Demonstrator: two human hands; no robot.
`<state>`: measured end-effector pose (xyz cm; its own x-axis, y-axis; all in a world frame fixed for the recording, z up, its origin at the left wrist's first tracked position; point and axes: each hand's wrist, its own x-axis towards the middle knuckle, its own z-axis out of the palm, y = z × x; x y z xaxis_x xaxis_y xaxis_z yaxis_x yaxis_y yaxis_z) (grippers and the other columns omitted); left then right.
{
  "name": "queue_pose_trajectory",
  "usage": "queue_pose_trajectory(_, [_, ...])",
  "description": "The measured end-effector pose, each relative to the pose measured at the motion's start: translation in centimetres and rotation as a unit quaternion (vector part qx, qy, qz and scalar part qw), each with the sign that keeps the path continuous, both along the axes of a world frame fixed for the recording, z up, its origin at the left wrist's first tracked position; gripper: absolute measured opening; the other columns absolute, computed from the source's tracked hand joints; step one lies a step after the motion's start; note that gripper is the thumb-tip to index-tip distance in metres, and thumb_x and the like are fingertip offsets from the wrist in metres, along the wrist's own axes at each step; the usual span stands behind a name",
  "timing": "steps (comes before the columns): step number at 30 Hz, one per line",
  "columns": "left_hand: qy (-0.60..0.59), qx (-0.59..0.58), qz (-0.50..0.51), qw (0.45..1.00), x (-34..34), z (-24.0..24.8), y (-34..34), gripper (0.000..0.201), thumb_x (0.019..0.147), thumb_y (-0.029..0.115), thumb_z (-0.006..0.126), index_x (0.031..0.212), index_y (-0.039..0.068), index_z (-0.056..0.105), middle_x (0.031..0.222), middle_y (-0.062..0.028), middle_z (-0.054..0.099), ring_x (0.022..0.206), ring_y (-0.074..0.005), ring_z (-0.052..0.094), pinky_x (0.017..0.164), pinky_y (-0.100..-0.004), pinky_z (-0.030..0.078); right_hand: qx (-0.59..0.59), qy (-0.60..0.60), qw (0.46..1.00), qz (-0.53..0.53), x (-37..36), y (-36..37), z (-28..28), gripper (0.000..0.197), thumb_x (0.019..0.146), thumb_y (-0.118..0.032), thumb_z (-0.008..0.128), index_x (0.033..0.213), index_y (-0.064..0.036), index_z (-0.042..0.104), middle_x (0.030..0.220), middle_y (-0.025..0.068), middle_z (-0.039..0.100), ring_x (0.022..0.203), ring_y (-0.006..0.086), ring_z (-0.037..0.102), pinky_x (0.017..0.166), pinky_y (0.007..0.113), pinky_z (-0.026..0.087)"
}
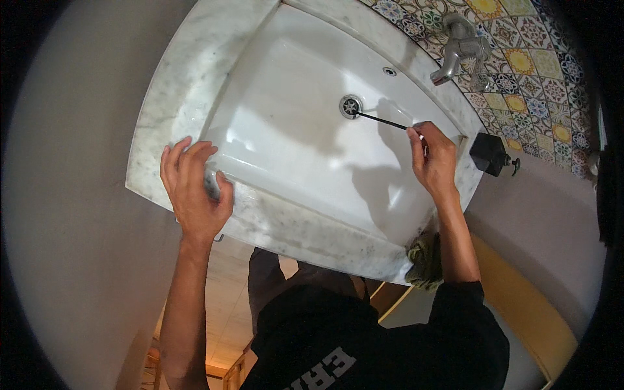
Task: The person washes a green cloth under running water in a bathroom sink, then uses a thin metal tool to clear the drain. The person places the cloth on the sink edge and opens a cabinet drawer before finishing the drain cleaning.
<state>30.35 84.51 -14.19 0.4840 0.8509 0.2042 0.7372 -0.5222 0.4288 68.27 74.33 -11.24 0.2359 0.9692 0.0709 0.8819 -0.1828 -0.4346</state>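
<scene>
Over the right part of a white sink basin [279, 130], my right hand [435, 156] grips the end of a thin black rod [388, 122] between thumb and fingers. The rod slants left from my fingers, and its far tip is at the round metal drain [351, 106]; whether it goes down inside I cannot tell. A short white bit shows by my fingertips. My left hand [195, 182] is on or just above the front left corner of the marble rim [175, 97], fingers bent and apart, holding nothing.
A chrome tap [458, 52] juts from the patterned tile wall [520, 65] at the back right. Beside the basin's right end stands a black pump bottle [489, 155]. A dark green cloth [426, 260] hangs over the front right edge, near my right forearm. The overflow hole [389, 71] lies behind the drain.
</scene>
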Motion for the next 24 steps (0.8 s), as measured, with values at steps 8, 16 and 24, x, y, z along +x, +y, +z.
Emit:
queue_pose_trajectory(8, [0.004,0.005,-0.006,1.0,0.1,0.0,-0.1,0.043,0.077,0.001,0.057,0.119,0.005,0.059,0.126,-0.0107,0.06,0.134,-0.0324,0.042,0.118,-0.0587,0.02,0.023,-0.027,0.998,0.054,-0.2,3.8,-4.3,0.012,0.095,-0.016,0.059,0.093,-0.0044,0.061,0.086,0.0159,0.064,0.072,0.0408,0.062,0.062,0.047,0.051])
queue_pose_trajectory(16, [-0.02,-0.002,-0.005,1.0,0.2,0.8,-0.2,0.044,0.076,-0.001,0.06,0.119,0.004,0.059,0.124,-0.0128,0.06,0.133,-0.0341,0.043,0.118,-0.0571,0.02,0.039,-0.018,0.999,-0.015,-0.4,4.5,-4.5,0.017,0.096,-0.015,0.061,0.086,-0.0005,0.06,0.073,0.0165,0.06,0.056,0.0324,0.057,0.055,0.04,0.046])
queue_pose_trajectory(24, [-0.011,0.015,-0.001,1.0,0.4,0.8,-0.2,0.041,0.074,0.002,0.063,0.114,0.002,0.06,0.12,-0.0125,0.061,0.129,-0.034,0.045,0.116,-0.0571,0.022,0.031,0.06,0.99,-0.122,-1.4,1.5,-5.5,0.019,0.098,-0.019,0.057,0.091,-0.0017,0.062,0.079,0.0194,0.064,0.067,0.0376,0.062,0.062,0.042,0.049])
